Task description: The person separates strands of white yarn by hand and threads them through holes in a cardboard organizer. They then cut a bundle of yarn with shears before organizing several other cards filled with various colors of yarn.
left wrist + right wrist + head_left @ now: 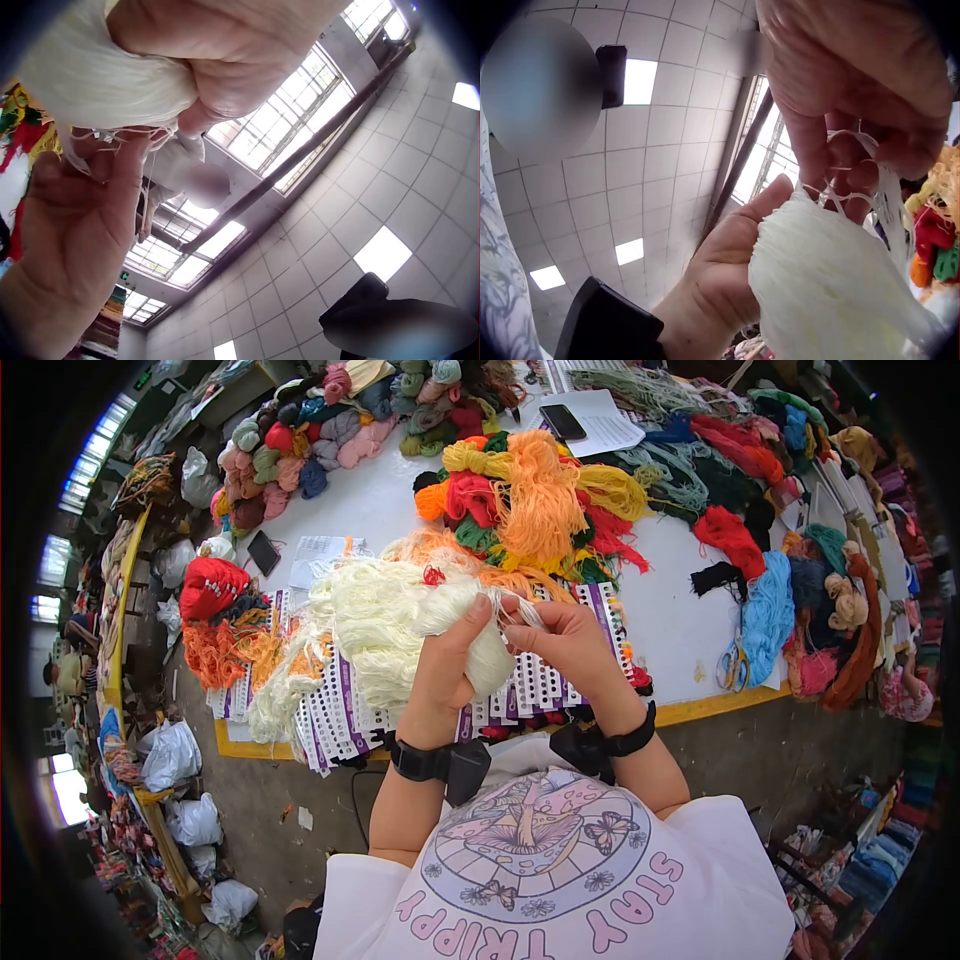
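A cream-white skein of yarn (488,658) is gripped by my left hand (447,668), its thumb lying along the top end. My right hand (568,645) pinches loose white strands just right of that end. In the left wrist view thin loops run from the skein (112,75) to the fingers of the right hand (75,232). The right wrist view shows the skein (821,277) bulging below the left hand (724,270), with strands looped around the fingers of the right hand (855,97). More cream yarn (375,620) lies beside the held skein.
Purple-and-white punched cards (335,710) lie under the yarn. Orange and yellow skeins (540,495) are heaped beyond the hands, red (212,590) at the left, light blue (767,615) and scissors (733,666) at the right. Two phones, one dark (264,553), another (563,422) on papers, lie farther back.
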### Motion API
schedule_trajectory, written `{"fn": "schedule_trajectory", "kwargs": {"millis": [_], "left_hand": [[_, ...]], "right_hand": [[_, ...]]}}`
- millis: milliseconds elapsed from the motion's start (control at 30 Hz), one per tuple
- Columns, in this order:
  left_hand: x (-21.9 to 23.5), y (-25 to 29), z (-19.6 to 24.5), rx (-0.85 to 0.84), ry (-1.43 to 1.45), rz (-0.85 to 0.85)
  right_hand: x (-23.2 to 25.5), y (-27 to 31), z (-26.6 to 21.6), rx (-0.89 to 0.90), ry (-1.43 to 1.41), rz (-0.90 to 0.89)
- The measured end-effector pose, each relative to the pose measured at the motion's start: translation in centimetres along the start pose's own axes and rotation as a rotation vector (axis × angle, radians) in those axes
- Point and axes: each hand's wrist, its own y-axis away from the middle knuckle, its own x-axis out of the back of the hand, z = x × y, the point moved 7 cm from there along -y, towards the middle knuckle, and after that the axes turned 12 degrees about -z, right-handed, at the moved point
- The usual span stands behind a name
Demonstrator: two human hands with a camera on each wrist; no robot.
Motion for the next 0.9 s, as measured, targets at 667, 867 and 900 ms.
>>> {"fn": "schedule_trajectory", "kwargs": {"millis": [667, 867, 900], "left_hand": [[-1.4, 0.5, 0.3, -0.086, -0.229, 0.013], [-0.2, 0.1, -0.1, -0.104, -0.154, 0.011], [-0.3, 0.1, -0.2, -0.106, -0.113, 0.022]], "right_hand": [[0.5, 0.2, 0.8, -0.022, -0.176, 0.167], [0.9, -0.1, 1.9, 0.022, -0.645, 0.151], [0.7, -0.2, 2.1, 0.004, -0.702, 0.099]]}}
